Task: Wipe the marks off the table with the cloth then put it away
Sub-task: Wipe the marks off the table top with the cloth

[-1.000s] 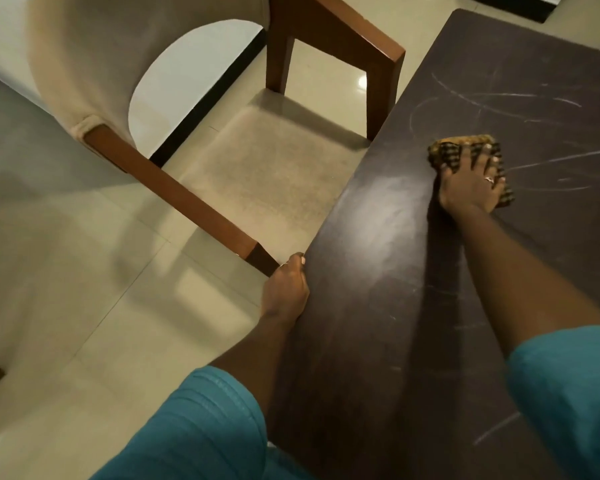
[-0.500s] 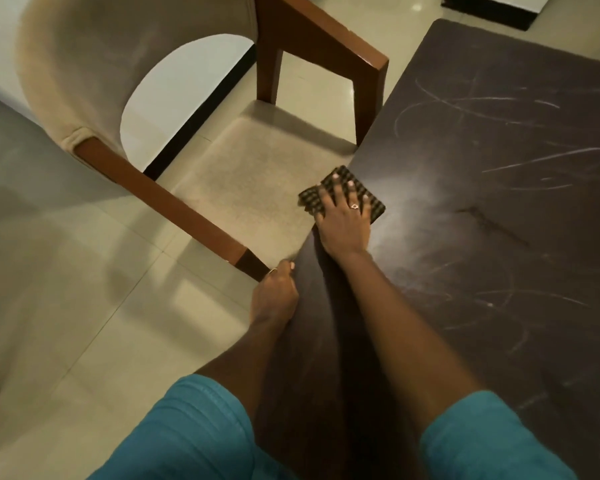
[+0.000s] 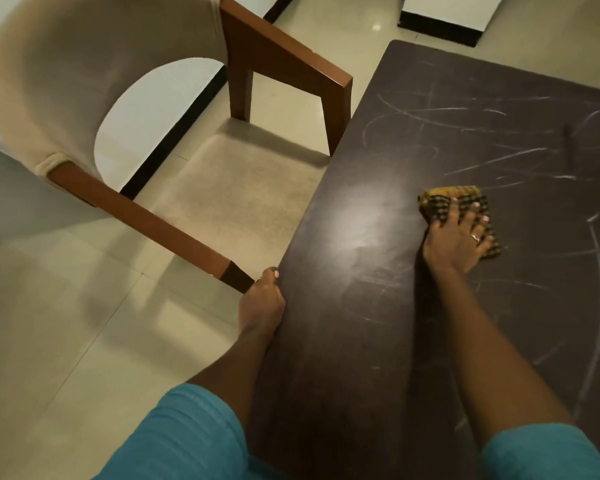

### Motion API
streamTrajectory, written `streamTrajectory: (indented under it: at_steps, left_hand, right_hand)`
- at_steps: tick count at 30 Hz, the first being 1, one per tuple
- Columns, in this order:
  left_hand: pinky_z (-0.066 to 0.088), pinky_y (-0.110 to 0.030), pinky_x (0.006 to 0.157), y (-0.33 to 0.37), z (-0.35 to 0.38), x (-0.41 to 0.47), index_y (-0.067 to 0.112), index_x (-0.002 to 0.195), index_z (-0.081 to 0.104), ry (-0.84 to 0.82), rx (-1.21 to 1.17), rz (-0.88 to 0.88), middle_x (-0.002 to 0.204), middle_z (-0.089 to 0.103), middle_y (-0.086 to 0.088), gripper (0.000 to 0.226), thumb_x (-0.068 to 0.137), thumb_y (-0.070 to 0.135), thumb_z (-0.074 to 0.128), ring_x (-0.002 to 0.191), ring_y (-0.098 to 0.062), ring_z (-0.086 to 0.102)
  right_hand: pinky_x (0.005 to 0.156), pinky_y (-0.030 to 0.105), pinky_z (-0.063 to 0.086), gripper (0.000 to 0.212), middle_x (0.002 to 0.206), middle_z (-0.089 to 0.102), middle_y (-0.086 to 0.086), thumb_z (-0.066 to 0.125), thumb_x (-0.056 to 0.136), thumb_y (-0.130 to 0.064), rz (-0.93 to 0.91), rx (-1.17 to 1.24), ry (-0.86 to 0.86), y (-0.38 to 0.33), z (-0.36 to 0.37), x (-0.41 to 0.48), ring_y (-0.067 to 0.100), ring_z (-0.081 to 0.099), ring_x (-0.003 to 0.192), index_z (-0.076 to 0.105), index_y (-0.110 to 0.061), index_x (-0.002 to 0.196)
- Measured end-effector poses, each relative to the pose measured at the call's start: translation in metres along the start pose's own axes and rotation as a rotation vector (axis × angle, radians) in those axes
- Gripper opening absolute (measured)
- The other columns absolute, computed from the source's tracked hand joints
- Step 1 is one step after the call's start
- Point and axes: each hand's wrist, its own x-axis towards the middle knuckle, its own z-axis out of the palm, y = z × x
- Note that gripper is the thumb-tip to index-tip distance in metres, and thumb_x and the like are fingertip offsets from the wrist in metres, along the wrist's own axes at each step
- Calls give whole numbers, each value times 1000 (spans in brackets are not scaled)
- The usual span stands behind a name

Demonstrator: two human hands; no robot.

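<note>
- Cloth [image 3: 459, 206], checked and folded, lies flat on the dark desk [image 3: 378, 341], well in from its left edge.
- Right hand [image 3: 456, 242] presses on the cloth, fingers spread, palm down.
- Left hand [image 3: 261, 299] grips the desk's left edge, closed over it; its fingers are hidden below.
- White marks [image 3: 492, 161] streak the desk beyond and right of the cloth, perhaps chalk.
- Chair [image 3: 222, 188] stands just beside the desk.

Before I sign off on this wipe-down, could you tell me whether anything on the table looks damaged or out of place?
Only the pale chalky marks stand out: they still streak the dark table beyond and to the right of the cloth under the right hand. Whether they are scratches I cannot tell. Nothing looks spilled or askew.
</note>
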Motion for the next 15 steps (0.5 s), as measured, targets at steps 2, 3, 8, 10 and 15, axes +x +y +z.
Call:
streamTrajectory:
  at_steps: [2, 3, 8, 10, 15]
  left_hand:
    - [51, -40, 78, 0, -1, 0, 11, 119, 47, -5, -13, -2, 102, 68, -14, 30, 100, 20, 26, 92, -32, 64]
    - [52, -41, 79, 1, -1, 0, 11, 119, 47, -9, -21, -7, 103, 68, -14, 30, 100, 21, 26, 92, -32, 64]
    - [51, -40, 81, -1, -4, 1, 9, 121, 49, -16, -39, -14, 106, 67, -13, 32, 100, 21, 27, 96, -31, 64]
    - [49, -40, 81, 0, -5, 2, 9, 123, 48, -19, -36, -12, 107, 67, -15, 32, 100, 20, 27, 99, -32, 63]
    - [44, -40, 81, -2, -7, 2, 10, 122, 48, -32, -45, -16, 111, 64, -18, 31, 98, 17, 29, 102, -36, 59]
  right_hand:
    - [115, 54, 5, 53, 160, 12, 10, 40, 98, -31, 42, 38, -3, -14, 1, -2, 36, 8, 146, 26, -23, 149]
    - [115, 54, 5, 53, 160, 12, 8, 40, 98, -31, 49, 51, -8, -24, 3, -4, 36, 7, 146, 26, -24, 149]
    - [115, 55, 3, 54, 160, 14, 5, 41, 97, -34, -99, 38, -71, -78, 20, -40, 34, 8, 147, 27, -28, 148]
    - [115, 55, 0, 55, 160, 13, 5, 41, 97, -34, -218, 27, -112, -102, 32, -69, 34, 6, 147, 24, -30, 149]
    - [116, 53, 2, 54, 161, 9, 2, 38, 99, -37, -487, -21, -193, -116, 47, -138, 31, 5, 148, 20, -31, 150]
